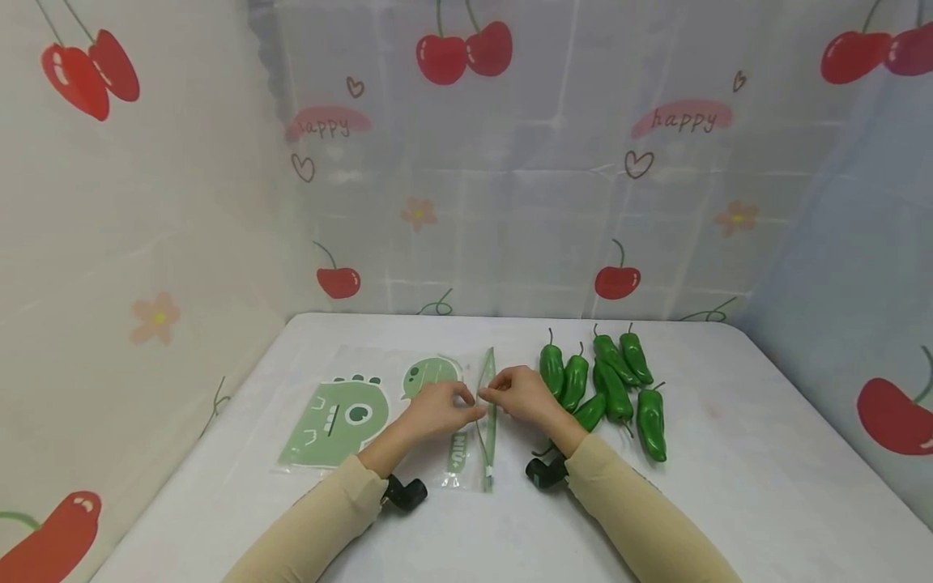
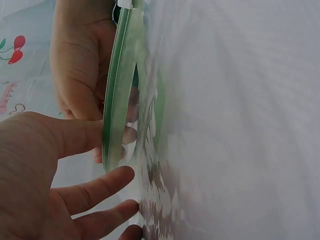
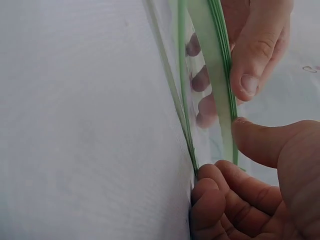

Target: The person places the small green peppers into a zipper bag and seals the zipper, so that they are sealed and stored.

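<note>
A: Step in hand?

B: Likely parting the mouth of the zip bag [image 1: 324,433]. Slider [image 1: 489,471] at the near end, lips of green strip [image 3: 216,60] apart.

A: Bag location?

B: Flat on the white table [image 1: 736,470], mouth towards the green peppers [image 1: 615,393], just left of them.

A: Fingers?

B: Left hand [image 1: 433,409]: thumb against the strip, others loosely straight and spread, no pinch showing. Right hand [image 1: 525,393]: thumb on the strip, fingers curled, gripping the mouth's edge.

A: Next move?

B: Probably calls for separating the lips further, taking care not to catch both together.
</note>
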The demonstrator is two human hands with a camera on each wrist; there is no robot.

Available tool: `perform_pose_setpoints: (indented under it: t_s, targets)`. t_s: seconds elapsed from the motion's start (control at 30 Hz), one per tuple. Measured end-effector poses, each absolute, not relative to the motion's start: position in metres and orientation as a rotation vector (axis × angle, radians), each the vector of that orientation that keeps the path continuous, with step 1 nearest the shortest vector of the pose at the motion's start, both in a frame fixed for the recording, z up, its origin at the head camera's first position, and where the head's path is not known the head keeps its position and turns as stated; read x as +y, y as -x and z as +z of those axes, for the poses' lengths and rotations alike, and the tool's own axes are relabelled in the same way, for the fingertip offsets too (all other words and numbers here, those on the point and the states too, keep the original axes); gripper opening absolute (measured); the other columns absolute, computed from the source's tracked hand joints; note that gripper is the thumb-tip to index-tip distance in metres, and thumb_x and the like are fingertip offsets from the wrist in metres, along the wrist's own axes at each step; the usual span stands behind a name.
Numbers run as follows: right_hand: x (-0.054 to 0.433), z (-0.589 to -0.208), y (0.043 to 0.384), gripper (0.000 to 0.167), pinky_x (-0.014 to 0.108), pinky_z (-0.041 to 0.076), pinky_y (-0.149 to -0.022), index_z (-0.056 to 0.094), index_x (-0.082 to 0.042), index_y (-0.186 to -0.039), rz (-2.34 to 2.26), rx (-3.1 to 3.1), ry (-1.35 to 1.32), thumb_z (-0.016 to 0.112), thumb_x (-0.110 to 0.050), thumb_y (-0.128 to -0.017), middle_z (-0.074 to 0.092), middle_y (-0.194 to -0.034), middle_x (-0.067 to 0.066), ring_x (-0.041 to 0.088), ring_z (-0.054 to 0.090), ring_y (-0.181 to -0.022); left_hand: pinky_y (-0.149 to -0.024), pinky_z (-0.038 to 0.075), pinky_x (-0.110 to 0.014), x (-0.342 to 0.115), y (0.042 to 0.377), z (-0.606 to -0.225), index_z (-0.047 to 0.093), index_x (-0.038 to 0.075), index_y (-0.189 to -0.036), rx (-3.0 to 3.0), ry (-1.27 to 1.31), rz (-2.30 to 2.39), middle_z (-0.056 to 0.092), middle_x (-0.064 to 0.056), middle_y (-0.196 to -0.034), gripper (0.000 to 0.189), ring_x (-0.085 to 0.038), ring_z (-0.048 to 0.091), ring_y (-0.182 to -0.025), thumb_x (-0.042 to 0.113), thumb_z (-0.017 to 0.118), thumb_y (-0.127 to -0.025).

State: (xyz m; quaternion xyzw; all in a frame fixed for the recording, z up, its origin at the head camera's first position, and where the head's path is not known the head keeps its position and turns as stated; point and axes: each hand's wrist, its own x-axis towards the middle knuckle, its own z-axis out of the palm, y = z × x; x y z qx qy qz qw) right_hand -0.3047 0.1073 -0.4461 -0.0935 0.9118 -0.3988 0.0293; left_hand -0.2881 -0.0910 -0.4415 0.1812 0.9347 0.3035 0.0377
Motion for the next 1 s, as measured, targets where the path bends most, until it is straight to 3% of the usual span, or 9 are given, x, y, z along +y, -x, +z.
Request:
perform_pose_setpoints:
  t_s: [0.13,0.3,0.63,0.83,1.0]
  targets:
    - [0.1066,-0.4483,0.3068,0.02,0.027,0.048,-0.054,0.077,-0.01,-0.096,-1.22,2.815,0.303,0.076,-0.031,-0.095,0.07,-0.077,0.001,0.013,0.061,-0.06,-0.076,0.05,-0.039,-0.0917,0.2891,-0.4427,0.076,0.017,-0.094,2.88,-0.569,0.923,0.075,-0.007,-0.112,0.02,-0.022,0.063,-0.092,0.037,0.074,-0.091]
    - [0.1071,-0.4508,0.3082,0.01,0.026,0.05,-0.055,0.077,-0.008,-0.097,-1.207,2.84,0.318,0.076,-0.016,-0.093,0.07,-0.081,0.002,0.013,0.06,-0.064,-0.077,0.049,-0.041,-0.0917,0.2891,-0.4424,0.075,0.017,-0.094,2.899,-0.563,0.901,0.075,-0.004,-0.105,0.013,-0.026,0.062,-0.096,0.03,0.072,-0.09]
    - [0.1082,-0.4506,0.3072,0.015,0.026,0.048,-0.058,0.075,-0.007,-0.094,-1.219,2.825,0.338,0.084,-0.007,-0.083,0.069,-0.08,0.001,0.013,0.058,-0.068,-0.057,0.041,-0.029,-0.0922,0.2895,-0.4411,0.072,0.011,-0.093,2.869,-0.499,1.016,0.067,-0.003,-0.082,0.008,-0.017,0.052,-0.066,0.018,0.07,-0.09]
    - [0.108,-0.4503,0.3073,0.017,0.026,0.047,-0.061,0.076,-0.009,-0.096,-1.182,2.86,0.423,0.084,-0.006,-0.082,0.07,-0.085,0.0,0.012,0.058,-0.072,-0.064,0.046,-0.029,-0.0924,0.289,-0.441,0.072,0.01,-0.092,2.868,-0.455,1.094,0.069,-0.002,-0.087,0.008,-0.015,0.057,-0.072,0.017,0.069,-0.092]
    - [0.1076,-0.4503,0.3059,0.023,0.034,0.053,-0.076,0.077,-0.009,-0.104,-1.134,2.889,0.498,0.084,-0.006,-0.082,0.072,-0.098,0.003,0.017,0.063,-0.087,-0.067,0.049,-0.03,-0.0944,0.2895,-0.4416,0.07,0.01,-0.091,2.891,-0.453,1.145,0.07,-0.003,-0.09,0.008,-0.015,0.059,-0.076,0.017,0.067,-0.095]
